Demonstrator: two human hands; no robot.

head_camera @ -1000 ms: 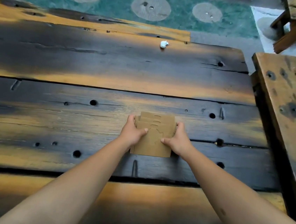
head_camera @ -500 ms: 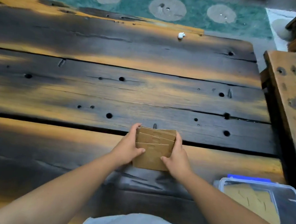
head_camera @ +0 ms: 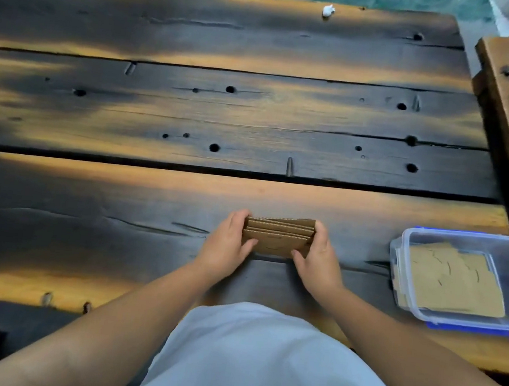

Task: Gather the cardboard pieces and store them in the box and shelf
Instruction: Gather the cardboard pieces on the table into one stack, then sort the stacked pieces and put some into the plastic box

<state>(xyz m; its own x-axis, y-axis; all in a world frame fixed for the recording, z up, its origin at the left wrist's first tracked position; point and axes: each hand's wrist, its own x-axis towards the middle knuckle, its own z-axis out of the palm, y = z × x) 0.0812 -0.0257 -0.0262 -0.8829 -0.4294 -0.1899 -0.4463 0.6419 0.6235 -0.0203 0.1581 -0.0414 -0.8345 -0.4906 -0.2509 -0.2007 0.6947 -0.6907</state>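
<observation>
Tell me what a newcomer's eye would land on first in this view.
First, the stack of cardboard pieces near the table's front edge, gripped from both sides by the left hand and right hand. Next, the clear plastic box with blue clips at the right, open, with flat cardboard already lying inside. Behind them stretches the dark plank table, streaked with orange light, with a small white scrap at its far edge.

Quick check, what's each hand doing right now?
Left hand: fingers curled round the left end of the cardboard stack.
Right hand: fingers curled round the stack's right end.
</observation>
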